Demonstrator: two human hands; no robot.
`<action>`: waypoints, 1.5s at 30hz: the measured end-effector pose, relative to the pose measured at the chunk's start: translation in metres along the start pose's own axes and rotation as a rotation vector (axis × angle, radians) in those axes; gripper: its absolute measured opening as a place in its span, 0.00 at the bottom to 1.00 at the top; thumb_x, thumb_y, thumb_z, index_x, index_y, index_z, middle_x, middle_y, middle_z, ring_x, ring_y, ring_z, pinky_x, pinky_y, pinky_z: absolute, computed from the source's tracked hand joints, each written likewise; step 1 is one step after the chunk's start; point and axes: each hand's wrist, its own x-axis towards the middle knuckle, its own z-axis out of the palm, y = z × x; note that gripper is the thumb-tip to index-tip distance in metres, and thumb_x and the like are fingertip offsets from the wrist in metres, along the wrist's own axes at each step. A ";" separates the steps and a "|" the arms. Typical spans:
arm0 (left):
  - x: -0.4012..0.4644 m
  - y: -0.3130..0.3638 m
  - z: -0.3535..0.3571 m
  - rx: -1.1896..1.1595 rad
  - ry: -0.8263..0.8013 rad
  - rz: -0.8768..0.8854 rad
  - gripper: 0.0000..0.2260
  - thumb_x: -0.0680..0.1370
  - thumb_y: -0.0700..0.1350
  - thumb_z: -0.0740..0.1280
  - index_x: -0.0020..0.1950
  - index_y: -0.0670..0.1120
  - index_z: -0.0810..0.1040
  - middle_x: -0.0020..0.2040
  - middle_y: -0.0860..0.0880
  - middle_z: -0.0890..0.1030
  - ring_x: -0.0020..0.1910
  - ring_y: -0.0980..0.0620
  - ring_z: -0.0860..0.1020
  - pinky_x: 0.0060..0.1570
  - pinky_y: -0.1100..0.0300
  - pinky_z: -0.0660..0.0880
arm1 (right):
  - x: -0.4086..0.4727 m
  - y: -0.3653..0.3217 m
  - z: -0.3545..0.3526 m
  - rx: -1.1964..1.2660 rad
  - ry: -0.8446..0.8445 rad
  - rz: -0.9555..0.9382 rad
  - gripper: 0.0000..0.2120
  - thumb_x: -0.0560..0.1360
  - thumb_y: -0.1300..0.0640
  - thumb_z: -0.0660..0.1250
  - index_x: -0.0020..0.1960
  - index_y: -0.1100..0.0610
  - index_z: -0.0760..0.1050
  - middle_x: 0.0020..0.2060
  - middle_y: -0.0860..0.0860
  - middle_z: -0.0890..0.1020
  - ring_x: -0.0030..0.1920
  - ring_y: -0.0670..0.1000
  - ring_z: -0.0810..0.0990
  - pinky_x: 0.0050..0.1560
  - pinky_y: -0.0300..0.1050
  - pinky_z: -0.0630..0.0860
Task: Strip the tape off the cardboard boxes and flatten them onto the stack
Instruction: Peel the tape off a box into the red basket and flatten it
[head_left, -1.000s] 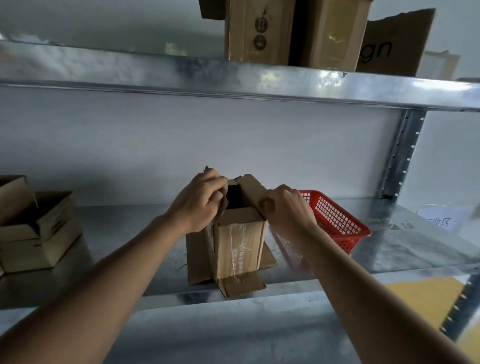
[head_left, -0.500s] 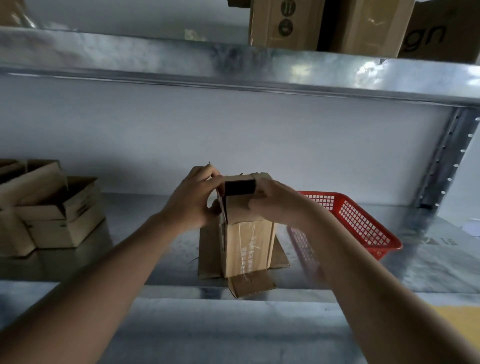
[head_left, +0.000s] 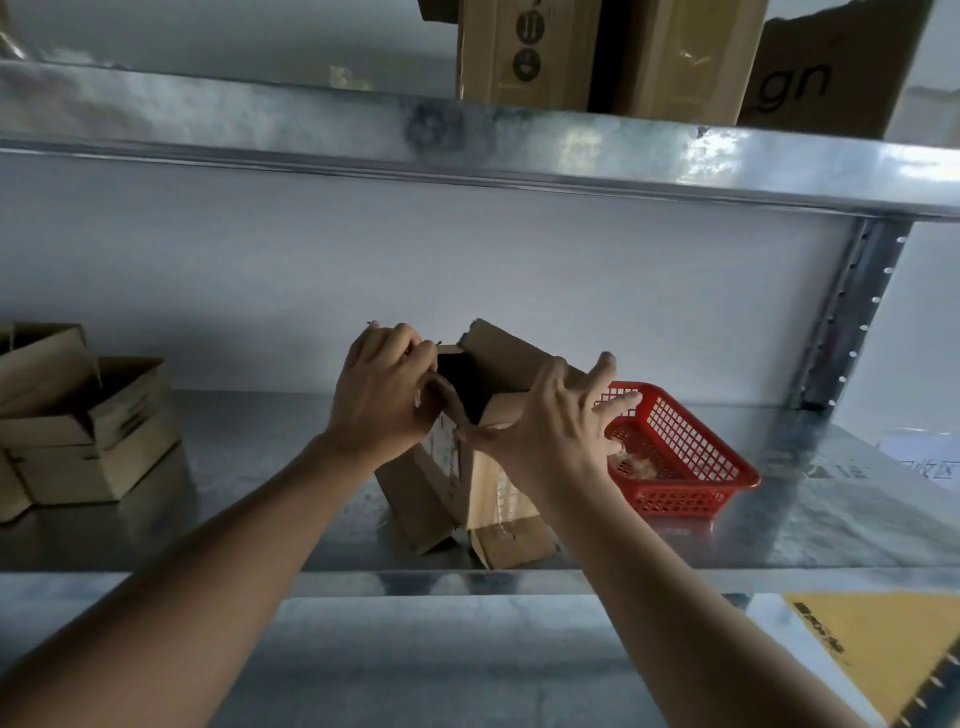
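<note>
The upper cartons (head_left: 613, 52) are cut off by the top edge; the lettered carton (head_left: 831, 78) shows only "gn". The basket's (head_left: 691, 457) near-left wall is hidden by the right hand (head_left: 550, 431).

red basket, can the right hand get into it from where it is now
Probably yes. The right hand lies with spread fingers on the cardboard box, its fingertips already over the near rim of the red basket, which stands open-topped just beside the box with nothing between them.
</note>
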 end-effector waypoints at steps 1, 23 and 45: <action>0.001 0.000 0.001 0.025 -0.006 -0.002 0.08 0.71 0.47 0.69 0.47 0.46 0.76 0.48 0.49 0.75 0.49 0.45 0.73 0.56 0.49 0.73 | 0.001 0.002 0.003 0.021 -0.005 -0.011 0.52 0.62 0.26 0.76 0.71 0.55 0.59 0.76 0.62 0.46 0.77 0.77 0.48 0.70 0.77 0.66; 0.044 -0.044 -0.033 0.259 -0.925 -0.291 0.24 0.79 0.54 0.61 0.73 0.74 0.67 0.65 0.48 0.69 0.71 0.40 0.64 0.66 0.46 0.62 | 0.040 0.042 0.029 0.682 -0.078 -0.210 0.30 0.50 0.46 0.79 0.45 0.41 0.66 0.52 0.46 0.80 0.54 0.56 0.82 0.42 0.60 0.85; 0.012 -0.061 0.002 -0.452 -0.589 -0.775 0.42 0.78 0.61 0.71 0.83 0.45 0.56 0.76 0.44 0.71 0.74 0.46 0.70 0.61 0.54 0.70 | 0.045 0.062 0.018 1.208 -0.472 -0.309 0.26 0.63 0.73 0.69 0.55 0.52 0.69 0.55 0.60 0.76 0.56 0.63 0.79 0.49 0.64 0.76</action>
